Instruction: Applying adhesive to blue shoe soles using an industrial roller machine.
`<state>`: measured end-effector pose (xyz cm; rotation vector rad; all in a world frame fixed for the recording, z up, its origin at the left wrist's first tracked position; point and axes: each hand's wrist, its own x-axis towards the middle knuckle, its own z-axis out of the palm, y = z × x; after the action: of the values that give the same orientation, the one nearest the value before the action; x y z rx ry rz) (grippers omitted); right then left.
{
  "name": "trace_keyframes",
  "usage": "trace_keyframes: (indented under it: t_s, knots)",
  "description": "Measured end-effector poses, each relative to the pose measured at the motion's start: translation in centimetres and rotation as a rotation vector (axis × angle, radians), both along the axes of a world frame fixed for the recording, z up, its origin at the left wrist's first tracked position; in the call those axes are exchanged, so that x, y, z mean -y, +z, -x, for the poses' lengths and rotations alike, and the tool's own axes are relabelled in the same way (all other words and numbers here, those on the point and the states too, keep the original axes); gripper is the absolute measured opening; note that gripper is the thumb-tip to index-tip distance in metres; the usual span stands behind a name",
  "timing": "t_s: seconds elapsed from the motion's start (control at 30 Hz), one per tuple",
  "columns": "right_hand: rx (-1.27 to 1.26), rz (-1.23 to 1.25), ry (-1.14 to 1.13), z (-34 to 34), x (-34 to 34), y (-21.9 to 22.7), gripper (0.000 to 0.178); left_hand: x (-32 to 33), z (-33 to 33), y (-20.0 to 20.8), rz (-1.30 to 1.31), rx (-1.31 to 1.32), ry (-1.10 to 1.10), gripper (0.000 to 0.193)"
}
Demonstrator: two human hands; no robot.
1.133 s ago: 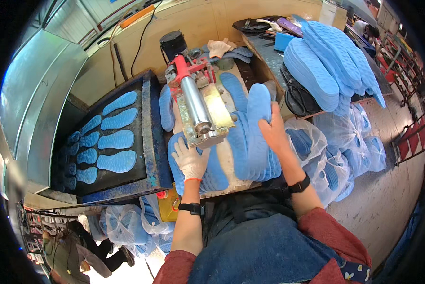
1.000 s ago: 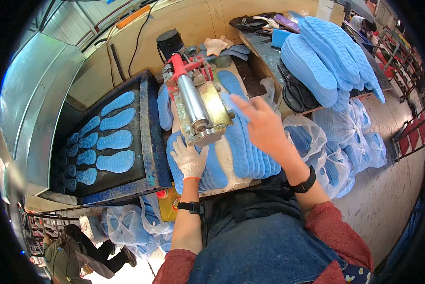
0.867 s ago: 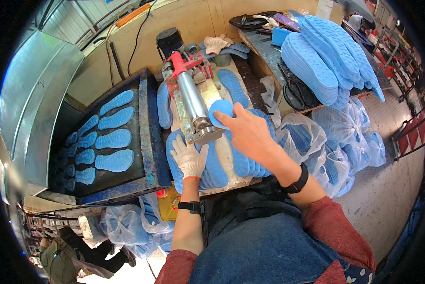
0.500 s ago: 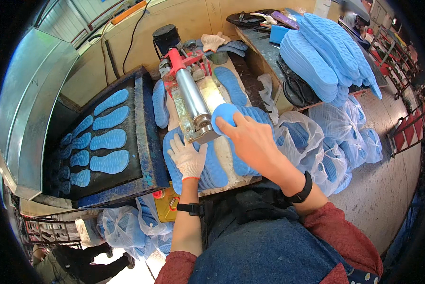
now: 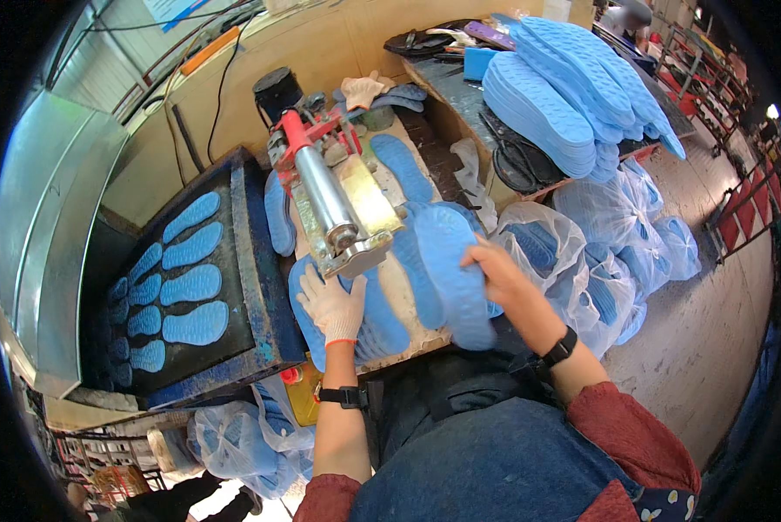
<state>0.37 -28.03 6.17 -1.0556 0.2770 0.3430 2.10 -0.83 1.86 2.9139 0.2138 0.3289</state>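
My right hand (image 5: 497, 277), bare, pinches the edge of a light blue shoe sole (image 5: 453, 271), whose lower end is blurred. That sole hangs over other blue soles (image 5: 418, 277) at the right of the work board. My left hand (image 5: 331, 306), in a white knitted glove, lies with fingers spread on a pile of blue soles (image 5: 378, 324). Its fingertips reach the front end of a small machine with a metal cylinder (image 5: 325, 193) and a red bracket. One more sole (image 5: 401, 167) lies on the board (image 5: 405, 339) behind the machine.
To the left, blue soles (image 5: 192, 280) lie in rows on a dark conveyor (image 5: 243, 339) leading under a metal hood (image 5: 82, 226). A tall stack of soles (image 5: 543, 113) stands on the side table at right. Bags of soles (image 5: 612, 226) sit on the floor below it.
My right hand has moved right and toward me, and the sole in it now shows its full length. The left hand stays spread on the pile. The whole view has shifted slightly.
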Motion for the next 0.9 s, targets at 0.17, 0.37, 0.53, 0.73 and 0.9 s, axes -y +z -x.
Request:
trace_keyframes:
  t_s: [0.17, 0.37, 0.53, 0.73, 0.9]
  knots:
    - [-0.067, -0.524, -0.131, -1.3, -6.5, -0.4, 0.022, -0.2, -0.4, -0.9, -0.047, 0.013, -0.006, 0.075]
    - [-0.225, -0.857, -0.232, -0.2, -7.4, 1.7, 0.012, -0.3, -0.5, -0.8, -0.094, 0.094, -0.062, 0.068]
    - [-0.205, -0.903, -0.128, -1.4, -6.4, 2.1, 0.02, 0.1, -0.3, -0.4, -0.06, 0.127, -0.06, 0.064]
    - [-0.214, -0.76, -0.174, -0.8, -6.6, 2.7, 0.015, 0.0, -0.5, -0.6, -0.052, 0.169, -0.049, 0.072]
    - [-0.135, -0.811, -0.105, -0.8, -6.3, 3.0, 0.019, -0.3, -0.5, -1.0, -0.039, 0.159, -0.064, 0.077]
